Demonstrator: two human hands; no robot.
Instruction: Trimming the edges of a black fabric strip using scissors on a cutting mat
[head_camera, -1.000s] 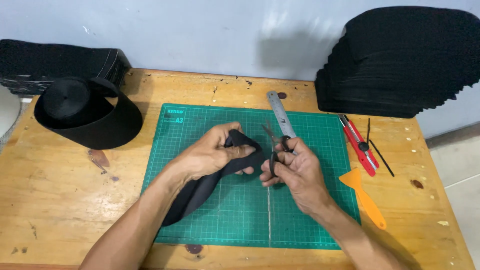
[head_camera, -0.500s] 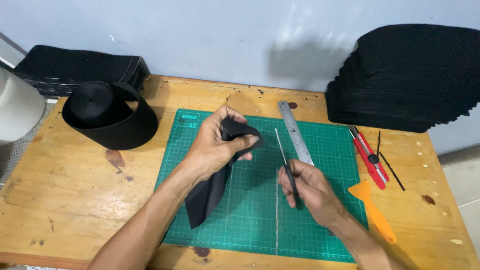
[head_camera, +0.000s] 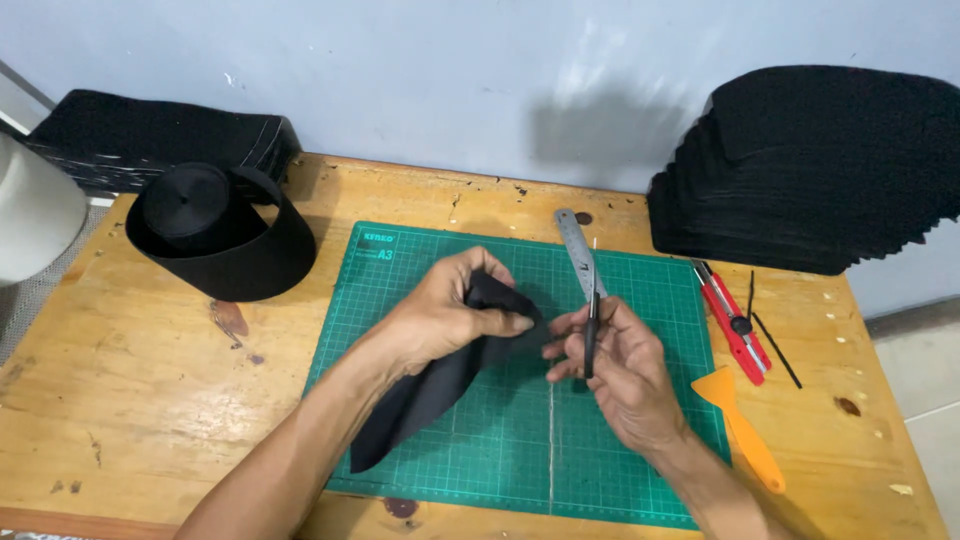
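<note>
Two hands work over one wooden desk (head_camera: 150, 400). A stack of black sheets (head_camera: 810, 170) sits at the far right corner, a webbing roll (head_camera: 215, 230) at the far left. A green mat (head_camera: 620, 440) lies centred. My left hand (head_camera: 450, 315) is clenched on a black strip (head_camera: 420, 400), which droops onto the mat. My right hand (head_camera: 615, 365) pinches a thin black tool (head_camera: 590, 335) upright, just beside the strip's end. A steel ruler (head_camera: 575, 245), orange scraper (head_camera: 745, 430) and red knife (head_camera: 730, 320) lie nearby.
</note>
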